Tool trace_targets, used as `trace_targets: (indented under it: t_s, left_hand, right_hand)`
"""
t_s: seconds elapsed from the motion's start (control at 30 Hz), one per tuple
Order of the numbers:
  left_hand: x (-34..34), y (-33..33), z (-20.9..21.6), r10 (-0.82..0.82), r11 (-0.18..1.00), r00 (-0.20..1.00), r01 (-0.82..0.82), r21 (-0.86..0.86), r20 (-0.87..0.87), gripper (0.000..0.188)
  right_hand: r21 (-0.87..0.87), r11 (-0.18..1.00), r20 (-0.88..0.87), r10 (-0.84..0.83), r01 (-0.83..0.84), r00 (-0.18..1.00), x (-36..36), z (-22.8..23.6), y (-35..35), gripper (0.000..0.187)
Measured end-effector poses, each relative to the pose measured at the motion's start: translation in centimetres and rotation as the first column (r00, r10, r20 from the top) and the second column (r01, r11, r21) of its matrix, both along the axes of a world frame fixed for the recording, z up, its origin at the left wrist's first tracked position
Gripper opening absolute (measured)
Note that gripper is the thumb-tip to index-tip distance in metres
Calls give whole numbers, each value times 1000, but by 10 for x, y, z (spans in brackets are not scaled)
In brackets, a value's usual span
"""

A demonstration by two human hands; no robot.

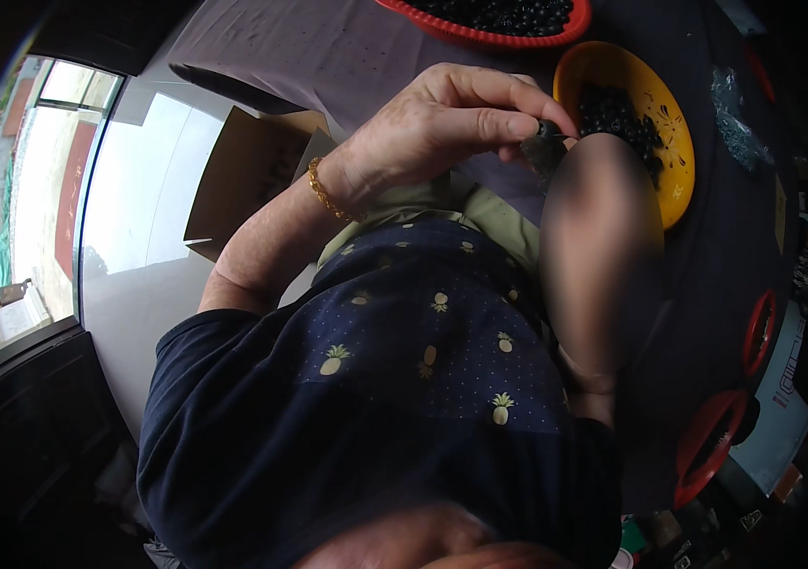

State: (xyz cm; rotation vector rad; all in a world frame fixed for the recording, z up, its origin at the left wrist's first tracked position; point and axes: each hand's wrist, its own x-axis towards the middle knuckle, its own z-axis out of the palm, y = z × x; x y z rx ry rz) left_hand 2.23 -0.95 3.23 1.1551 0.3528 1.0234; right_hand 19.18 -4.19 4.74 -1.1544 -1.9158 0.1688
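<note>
My left hand (465, 123), with a gold bracelet (323, 194) at the wrist, reaches in toward the near-left side of a yellow bowl (677, 180). Its thumb and forefinger are closed in a pinch on a small dark piece (543, 147), whose exact kind I cannot make out. Close by, my right hand (601, 204) is smeared by a blur that hides its fingers, so whether it grips anything does not show. Small shiny black round pieces (612, 114), like beads or berries, lie in the yellow bowl, partly covered by the blurred hand.
More black round pieces fill a red basket (517, 38) at the far edge. A dark cloth (328, 47) covers the table. Clear crumpled plastic (740, 123) lies right of the bowl. Red-rimmed containers (710, 446) stand at right. An opened cardboard box (243, 175) sits at left, near a window.
</note>
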Motion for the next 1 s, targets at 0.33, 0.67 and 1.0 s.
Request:
trace_targets:
  t_s: [0.33, 0.67, 1.0]
  left_hand:
    - [4, -1, 1, 77, 988, 996, -81, 130, 41, 22]
    - [-3, 0, 2, 66, 990, 997, -60, 130, -46, 22]
    - [-10, 8, 0, -110, 985, 993, 114, -131, 37, 21]
  right_hand:
    - [5, 1000, -79, 10, -10, 997, -1, -7, 2, 31]
    - [-3, 1000, 18, 2, -2, 1000, -1, 0, 1, 28]
    - [-28, 992, 19, 120, -119, 993, -2, 4, 6, 34]
